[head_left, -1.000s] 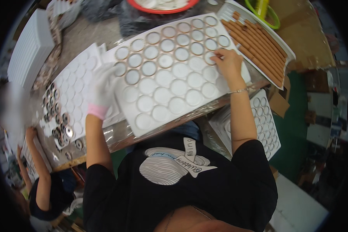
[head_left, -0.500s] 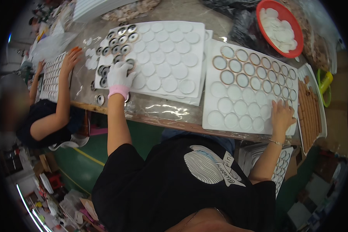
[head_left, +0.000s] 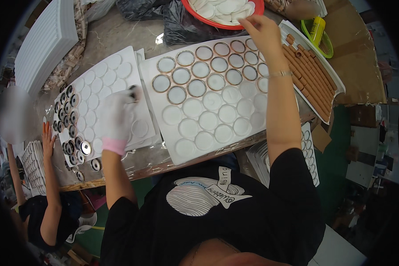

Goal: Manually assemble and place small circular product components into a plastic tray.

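Note:
My left hand (head_left: 116,116), in a white glove with a pink cuff, is closed on a dark ring-shaped piece (head_left: 134,94), both blurred by motion. It is over a white tray (head_left: 93,82) of round recesses, where several black-and-silver rings (head_left: 66,106) sit at the left side. My bare right hand (head_left: 265,34) is at the rim of a red basin (head_left: 260,8) of white discs (head_left: 219,9). Its fingers are drawn together, with whatever they hold too small to make out. Below that arm lies a second white tray (head_left: 173,148), its far rows filled with rimmed rings (head_left: 200,69).
Brown tubes (head_left: 308,73) lie in a white tray at the right, near a yellow-green roll (head_left: 317,31). Black plastic bags (head_left: 181,26) and a stack of white trays (head_left: 46,44) stand at the back. A co-worker's hand (head_left: 48,138) is at the left.
My right hand has moved from the right tray's near side to the red basin. My left hand has moved right, away from the rings, carrying a dark ring. The whole view has shifted.

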`<state>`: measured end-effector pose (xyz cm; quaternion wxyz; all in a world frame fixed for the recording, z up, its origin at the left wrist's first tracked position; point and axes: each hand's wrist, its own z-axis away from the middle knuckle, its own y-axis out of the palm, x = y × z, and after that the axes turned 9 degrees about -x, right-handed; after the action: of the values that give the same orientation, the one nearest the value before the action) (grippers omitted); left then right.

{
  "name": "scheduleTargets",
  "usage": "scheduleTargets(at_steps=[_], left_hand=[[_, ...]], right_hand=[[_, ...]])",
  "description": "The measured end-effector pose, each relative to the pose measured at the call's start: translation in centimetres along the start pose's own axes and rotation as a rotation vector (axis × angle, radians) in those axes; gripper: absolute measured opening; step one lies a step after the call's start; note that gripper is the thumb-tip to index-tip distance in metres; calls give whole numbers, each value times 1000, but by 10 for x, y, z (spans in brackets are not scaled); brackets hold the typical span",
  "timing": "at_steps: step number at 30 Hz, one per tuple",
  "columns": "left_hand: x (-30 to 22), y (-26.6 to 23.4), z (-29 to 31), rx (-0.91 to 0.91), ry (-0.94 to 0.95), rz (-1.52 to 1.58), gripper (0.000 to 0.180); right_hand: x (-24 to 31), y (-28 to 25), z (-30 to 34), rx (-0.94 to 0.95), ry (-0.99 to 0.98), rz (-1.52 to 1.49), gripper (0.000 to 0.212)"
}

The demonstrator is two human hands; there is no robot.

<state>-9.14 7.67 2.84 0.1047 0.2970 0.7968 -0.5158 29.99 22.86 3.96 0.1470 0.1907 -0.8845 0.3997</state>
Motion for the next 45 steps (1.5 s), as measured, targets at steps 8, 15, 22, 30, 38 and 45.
scheduleTargets(at_steps=[8,15,22,30,38,45], left_hand=[[-102,112,-53,176,417,205,17],[-143,174,-66,257,709,166,9],[-131,205,-64,387,706,433,16],[-32,76,-35,169,221,353,24],[138,-79,76,-236,-204,-449,25],[170,-108,98,-314,-496,-538,29]], right_hand=[[7,93,-65,237,151,3,34],[8,6,-49,171,143,17,29],[-61,-76,53,117,209,-221,19],[-10,-57,137,393,327,45,22],[-11,-72,171,150,-167,438,17],[45,-66,171,466,-35,758,39]])
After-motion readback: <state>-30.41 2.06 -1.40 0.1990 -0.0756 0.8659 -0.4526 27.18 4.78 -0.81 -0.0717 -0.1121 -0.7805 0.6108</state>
